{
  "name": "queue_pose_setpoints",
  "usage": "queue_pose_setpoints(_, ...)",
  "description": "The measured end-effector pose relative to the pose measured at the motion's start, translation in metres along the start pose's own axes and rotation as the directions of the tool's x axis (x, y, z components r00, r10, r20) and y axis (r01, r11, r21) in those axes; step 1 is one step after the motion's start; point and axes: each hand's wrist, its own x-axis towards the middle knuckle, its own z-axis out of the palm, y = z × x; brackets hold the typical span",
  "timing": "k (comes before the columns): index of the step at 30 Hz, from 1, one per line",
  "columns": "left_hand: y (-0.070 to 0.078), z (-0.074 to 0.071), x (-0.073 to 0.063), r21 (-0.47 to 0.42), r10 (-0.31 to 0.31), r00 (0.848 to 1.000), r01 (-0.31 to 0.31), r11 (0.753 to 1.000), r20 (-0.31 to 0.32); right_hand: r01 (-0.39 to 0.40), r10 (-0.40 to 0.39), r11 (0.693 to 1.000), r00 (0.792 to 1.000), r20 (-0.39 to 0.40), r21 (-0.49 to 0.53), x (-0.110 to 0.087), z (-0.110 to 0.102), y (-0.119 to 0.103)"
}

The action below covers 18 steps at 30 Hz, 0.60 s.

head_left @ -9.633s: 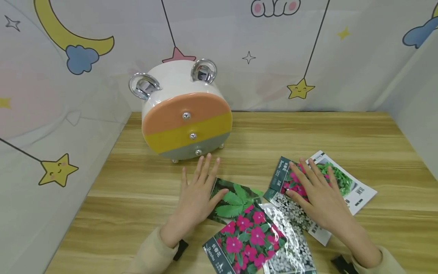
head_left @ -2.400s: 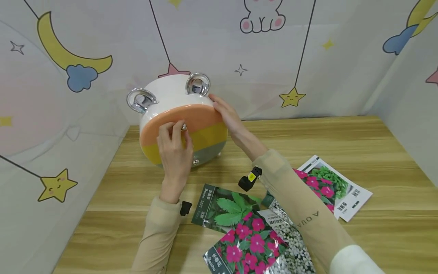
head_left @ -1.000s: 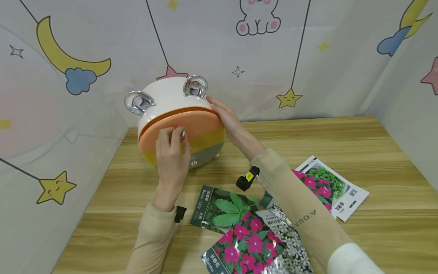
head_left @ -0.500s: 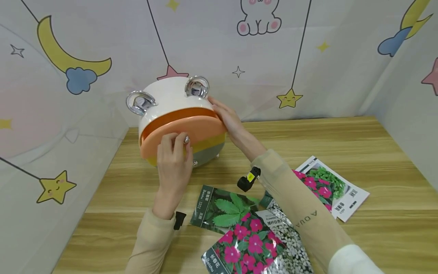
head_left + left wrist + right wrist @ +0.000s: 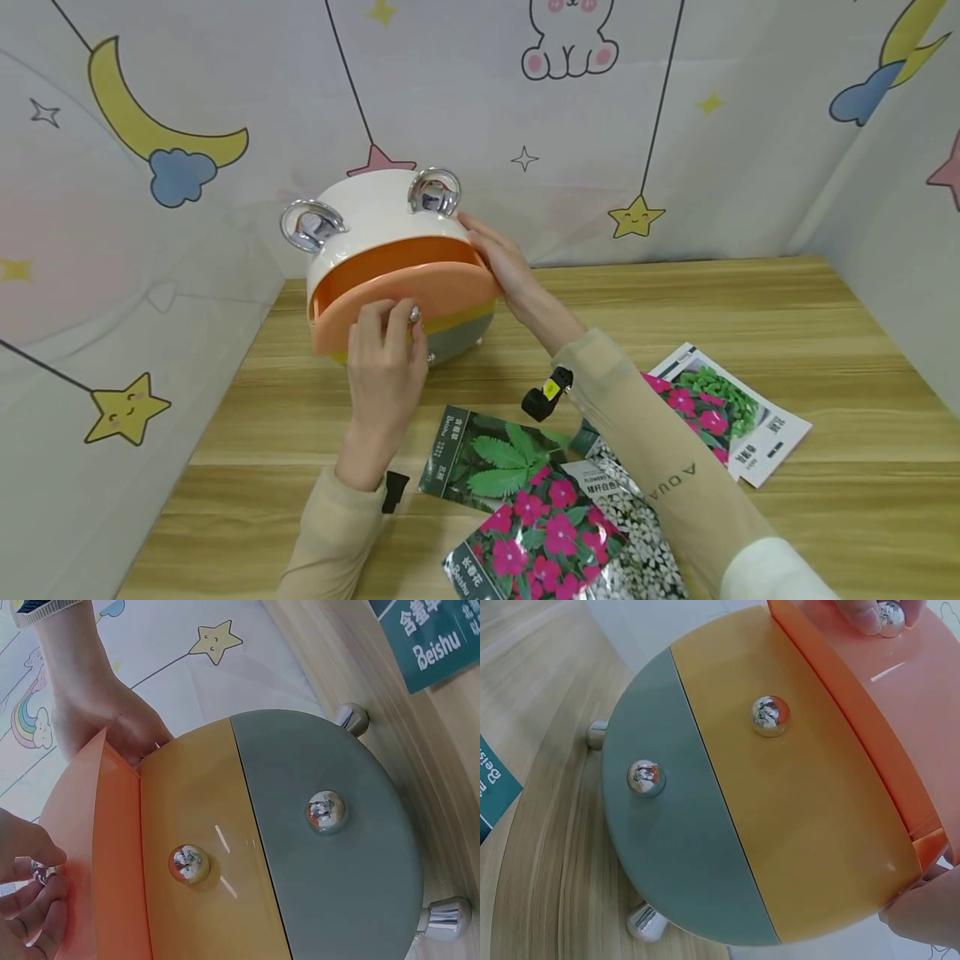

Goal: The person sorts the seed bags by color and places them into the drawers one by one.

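A round white drawer box point(image 5: 375, 204) with two chrome ears and small feet stands at the back left of the table. Its front has an orange, a yellow and a grey-green drawer. The orange top drawer point(image 5: 442, 287) is pulled partway out, with a gap showing behind its front. My left hand point(image 5: 386, 358) pinches that drawer's chrome knob point(image 5: 43, 874). Against the box's right side rests my right hand point(image 5: 510, 262), thumb near the orange drawer's edge. Yellow and grey-green drawers point(image 5: 682, 825) sit flush, each with a chrome knob.
Several picture packets lie in front of the box: a green leaf packet point(image 5: 491, 458), a pink flower packet point(image 5: 536, 533), and a white flower packet point(image 5: 645, 533). Under and beyond the right sleeve lie more, including a white-edged packet point(image 5: 772, 425). Printed cloth walls point(image 5: 570, 208) enclose the table.
Both hands have gone from over the packets to the box. The left hand has drawn the orange drawer outward, widening its gap over the last second; the right hand stays on the box's side.
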Motion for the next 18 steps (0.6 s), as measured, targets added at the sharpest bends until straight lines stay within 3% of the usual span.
queue_pose_setpoints(5, 0.0031, -0.0026, -0.0014, -0.011, -0.013, 1.000, 0.013, 1.000, 0.019, -0.002, 0.002, 1.000, 1.000, 0.008, 0.000, -0.0002, -0.0010, 0.0012)
queue_pose_setpoints(18, 0.0049, -0.0064, -0.0040, -0.008, 0.028, 1.000, -0.028, 1.000, 0.001, 0.020, -0.020, 1.000, 1.000, 0.023, -0.019, -0.0017, -0.0023, 0.0010)
